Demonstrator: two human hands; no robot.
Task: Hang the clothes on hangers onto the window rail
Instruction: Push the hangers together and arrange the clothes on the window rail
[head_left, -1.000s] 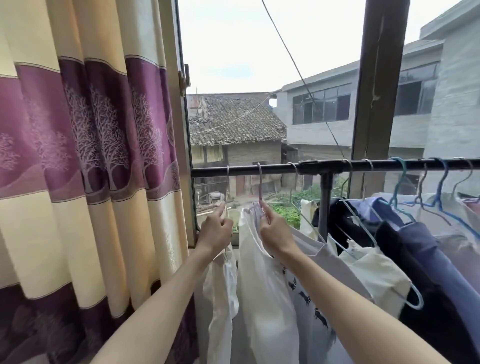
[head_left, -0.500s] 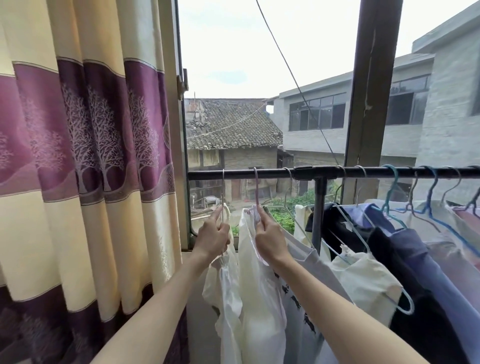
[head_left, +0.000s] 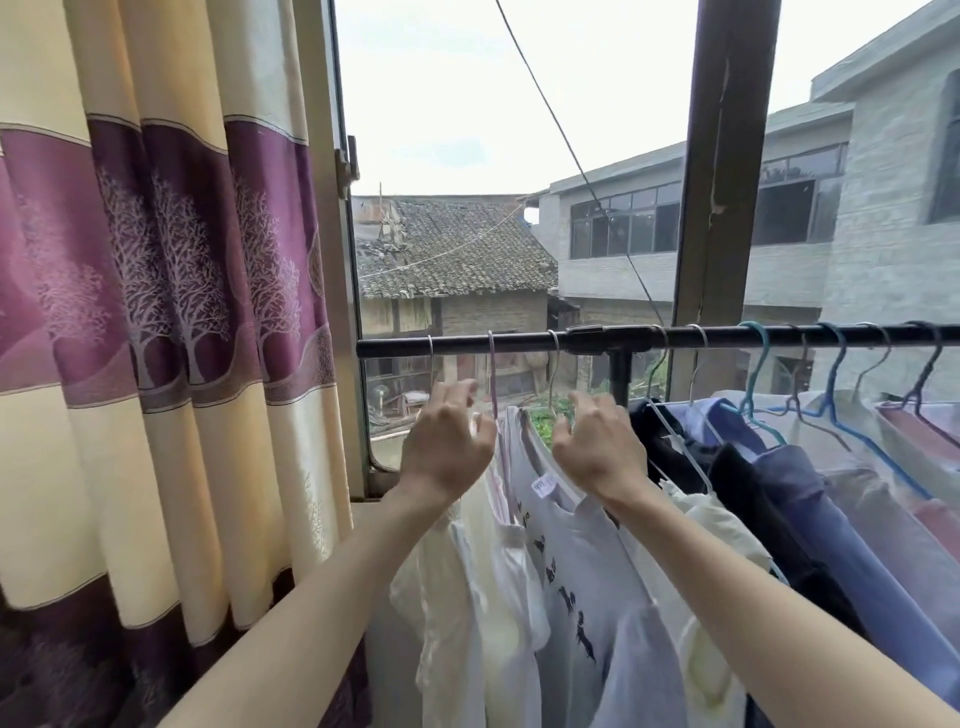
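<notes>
A home, at an open upstairs window. Cream-and-purple tree-print curtain (head_left: 171, 312) drawn to the left; black rail (head_left: 467, 345) across the window frame (head_left: 722, 171), crowded with shirts on hangers. Outside, a tiled old roof (head_left: 457, 249) and a grey neighbouring house (head_left: 852, 208).

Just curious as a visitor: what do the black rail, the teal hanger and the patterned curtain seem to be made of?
Black rail: probably painted metal tube, smooth with a dull sheen. Teal hanger: likely plastic-coated wire, thin and evenly coloured. Curtain: woven fabric, soft folds, printed or woven tree pattern.
</notes>
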